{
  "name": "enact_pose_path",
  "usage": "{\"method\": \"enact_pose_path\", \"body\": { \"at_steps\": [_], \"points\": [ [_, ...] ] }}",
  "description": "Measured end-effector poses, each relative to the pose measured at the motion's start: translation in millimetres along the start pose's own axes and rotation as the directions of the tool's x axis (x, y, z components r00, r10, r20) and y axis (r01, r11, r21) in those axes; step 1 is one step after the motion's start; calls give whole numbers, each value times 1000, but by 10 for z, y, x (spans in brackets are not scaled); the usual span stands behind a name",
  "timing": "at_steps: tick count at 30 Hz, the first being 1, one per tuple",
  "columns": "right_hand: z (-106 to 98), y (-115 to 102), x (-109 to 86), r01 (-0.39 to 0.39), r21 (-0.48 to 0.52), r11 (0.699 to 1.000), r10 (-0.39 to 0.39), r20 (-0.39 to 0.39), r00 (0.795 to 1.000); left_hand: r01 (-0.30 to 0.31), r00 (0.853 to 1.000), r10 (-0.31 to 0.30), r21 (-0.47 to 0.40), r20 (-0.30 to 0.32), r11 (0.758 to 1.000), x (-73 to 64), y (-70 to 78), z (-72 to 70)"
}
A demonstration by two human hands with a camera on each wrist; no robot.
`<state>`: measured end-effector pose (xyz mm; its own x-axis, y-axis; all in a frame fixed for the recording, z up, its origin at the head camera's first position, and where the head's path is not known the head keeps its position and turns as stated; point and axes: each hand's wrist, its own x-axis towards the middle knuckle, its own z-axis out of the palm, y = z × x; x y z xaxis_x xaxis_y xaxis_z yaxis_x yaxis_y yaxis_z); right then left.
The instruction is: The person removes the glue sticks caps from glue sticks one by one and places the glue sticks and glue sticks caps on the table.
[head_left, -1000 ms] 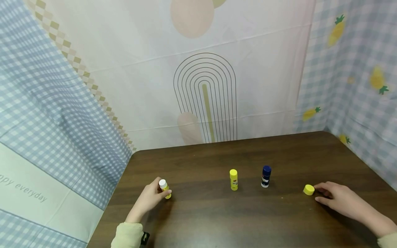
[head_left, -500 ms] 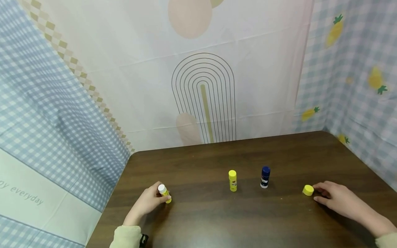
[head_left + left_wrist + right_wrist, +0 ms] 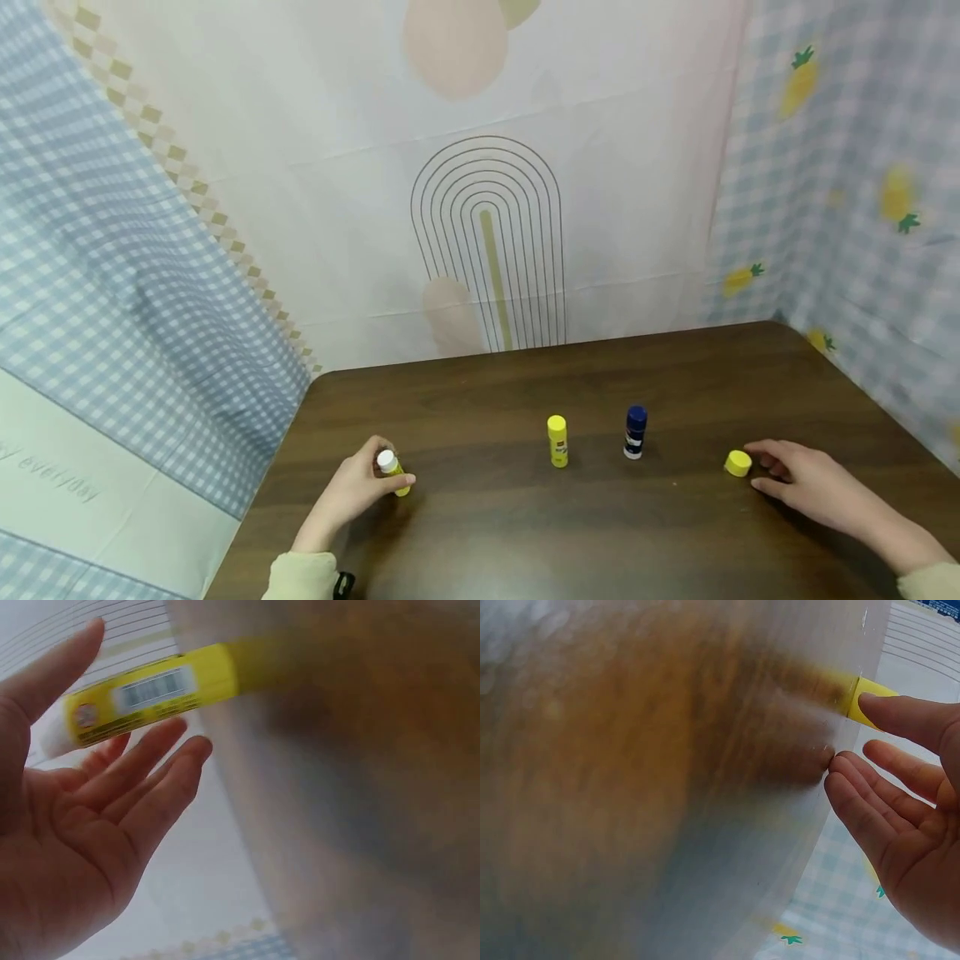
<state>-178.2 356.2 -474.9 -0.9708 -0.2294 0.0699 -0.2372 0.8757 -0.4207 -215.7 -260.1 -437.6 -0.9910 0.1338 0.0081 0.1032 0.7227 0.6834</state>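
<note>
My left hand is around a yellow glue stick with a white end, which stands on the table at the left. In the left wrist view the thumb is spread apart from the stick and the relaxed fingers lie behind it. My right hand rests at the right beside a short yellow cap, its fingers loosely bent and fingertips right at the cap's side. In the right wrist view the thumb overlaps the cap. A yellow glue stick and a dark blue glue stick stand upright between the hands.
The dark brown wooden table has a rounded far edge. A white printed cloth hangs behind it, with blue checked cloth at the left and more with pineapples at the right.
My left hand has lowered the glue stick slightly onto the table, and its thumb now stands apart from it. The right hand stays beside the cap. The head view has shifted a little.
</note>
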Motion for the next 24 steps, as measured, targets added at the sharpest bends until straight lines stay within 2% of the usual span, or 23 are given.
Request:
{"method": "enact_pose_path", "body": {
  "at_steps": [3, 6, 11, 14, 19, 21, 24],
  "points": [
    [26, -11, 4, 0, 22, 1000, 0, 19, 1000, 0, 999, -1, -15, -51, 1000, -30, 91, -89],
    [13, -10, -2, 4, 23, 1000, -5, 16, 1000, -36, 995, 34, -16, -93, 999, -18, 221, -177],
    [-27, -1, -2, 0, 13, 1000, 0, 14, 1000, -78, 990, 77, -3, -116, 997, 13, 447, -239],
    [-42, 6, 4, -3, 12, 1000, 3, 13, 1000, -104, 988, 104, 8, -113, 995, 36, 573, -181],
    [-23, 26, 5, -4, 23, 1000, 3, 14, 1000, -179, 977, 176, -16, -117, 984, 139, 802, -4],
    [-12, 28, 3, -2, 28, 1000, 1, 18, 1000, -209, 975, 204, -51, -92, 977, 220, 867, 110],
    [5, 10, 7, -2, 32, 999, 2, 18, 1000, -242, 970, 241, -125, -21, 962, 360, 911, 321]
  ]
}}
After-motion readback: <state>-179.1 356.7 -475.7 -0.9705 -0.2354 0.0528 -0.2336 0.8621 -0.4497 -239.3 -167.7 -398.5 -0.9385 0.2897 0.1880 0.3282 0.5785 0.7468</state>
